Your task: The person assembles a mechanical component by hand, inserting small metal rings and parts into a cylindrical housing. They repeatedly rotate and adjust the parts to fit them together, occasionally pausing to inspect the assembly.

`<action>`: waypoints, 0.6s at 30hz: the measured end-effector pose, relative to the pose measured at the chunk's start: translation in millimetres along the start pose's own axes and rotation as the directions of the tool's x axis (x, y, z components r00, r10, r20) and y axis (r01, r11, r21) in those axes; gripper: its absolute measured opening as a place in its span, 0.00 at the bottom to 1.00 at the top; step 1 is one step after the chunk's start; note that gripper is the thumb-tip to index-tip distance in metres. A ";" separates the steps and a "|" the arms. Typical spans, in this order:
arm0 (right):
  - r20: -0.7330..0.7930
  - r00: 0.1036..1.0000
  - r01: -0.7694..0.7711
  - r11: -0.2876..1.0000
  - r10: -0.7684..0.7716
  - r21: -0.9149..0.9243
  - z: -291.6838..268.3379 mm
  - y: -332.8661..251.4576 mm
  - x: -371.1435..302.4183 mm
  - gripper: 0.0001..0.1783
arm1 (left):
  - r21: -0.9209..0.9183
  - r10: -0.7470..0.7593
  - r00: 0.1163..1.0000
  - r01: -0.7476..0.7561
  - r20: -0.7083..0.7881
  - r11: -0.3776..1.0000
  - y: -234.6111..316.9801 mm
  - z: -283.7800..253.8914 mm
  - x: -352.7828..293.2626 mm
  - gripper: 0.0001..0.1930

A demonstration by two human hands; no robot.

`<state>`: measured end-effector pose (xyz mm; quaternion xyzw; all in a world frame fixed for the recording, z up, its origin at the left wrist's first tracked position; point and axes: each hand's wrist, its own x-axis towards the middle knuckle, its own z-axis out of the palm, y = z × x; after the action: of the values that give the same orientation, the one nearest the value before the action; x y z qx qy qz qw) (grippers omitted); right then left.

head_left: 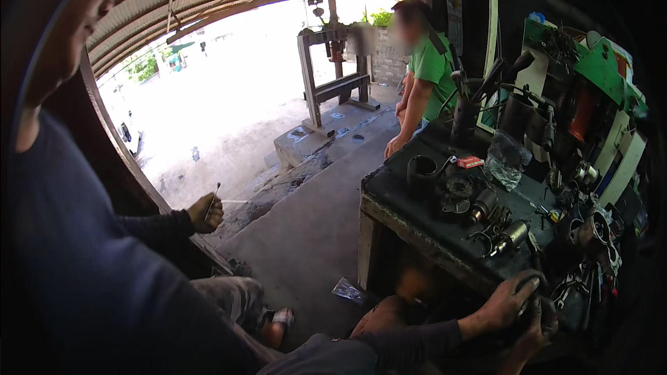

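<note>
Down at the lower right, both greasy hands meet on one dark, rounded metal part (pixel 531 305) at the near edge of the black, oil-stained workbench (pixel 417 226): the left hand (pixel 507 302) curls its fingers (pixel 524 285) over the top of it, while the right hand (pixel 538 326) wraps around it from below. Just beyond the fingers lie a small silver metal cylinder (pixel 513 235) and a clutter of dark round engine parts (pixel 455 194). Far to the left, a person in a dark long sleeve pinches a thin metal rod (pixel 213 200) in a closed fist.
</note>
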<state>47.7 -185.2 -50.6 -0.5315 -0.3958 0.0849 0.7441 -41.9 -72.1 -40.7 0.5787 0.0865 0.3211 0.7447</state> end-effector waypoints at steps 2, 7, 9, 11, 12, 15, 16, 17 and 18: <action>-0.083 0.985 -0.151 0.988 0.152 0.011 1.2 0.6 1.3 0.05 | 0.003 0.001 1.000 -0.001 0.007 1.000 5.7 -2.3 1.1 0.20; -0.085 0.996 -0.050 0.993 0.041 -0.109 5.6 3.4 5.7 0.05 | -0.062 -0.049 0.999 0.050 0.023 0.997 13.0 -8.9 1.8 0.17; -0.035 0.992 -0.121 0.990 0.118 -0.069 10.5 3.2 5.6 0.05 | -0.068 -0.055 0.998 0.057 0.033 0.996 11.2 -11.9 0.9 0.15; -0.158 0.985 -0.089 0.993 0.076 -0.080 18.0 2.7 3.5 0.05 | -0.137 -0.008 0.999 0.015 0.054 0.991 7.3 -12.0 0.1 0.15; -0.151 0.985 -0.085 0.996 0.078 -0.040 21.9 1.5 -0.1 0.04 | -0.082 0.038 0.999 -0.037 0.011 0.996 5.5 -13.1 1.5 0.15; -0.365 0.931 -0.012 0.999 -0.005 -0.042 36.5 -1.7 -5.3 0.03 | -0.186 -0.140 0.988 0.151 0.070 0.971 2.5 -21.0 3.2 0.16; -0.331 0.943 -0.064 0.965 -0.025 -0.254 34.7 -6.6 -1.1 0.03 | -0.116 -0.135 0.989 0.140 0.057 0.983 2.1 -23.8 3.9 0.17; -0.166 0.983 -0.089 0.992 0.074 -0.089 35.8 -10.6 0.1 0.03 | -0.017 -0.038 0.998 0.039 0.050 0.999 2.0 -28.2 3.6 0.18; -0.085 0.996 0.012 0.961 -0.037 -0.276 36.4 -14.3 3.1 0.05 | 0.226 0.223 0.969 -0.243 0.110 0.943 2.4 -34.7 4.3 0.17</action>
<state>20.8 -163.2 -32.3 -0.6279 -0.3767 -0.0038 0.6810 -56.9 -41.3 -48.3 0.6826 0.0242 0.3699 0.6298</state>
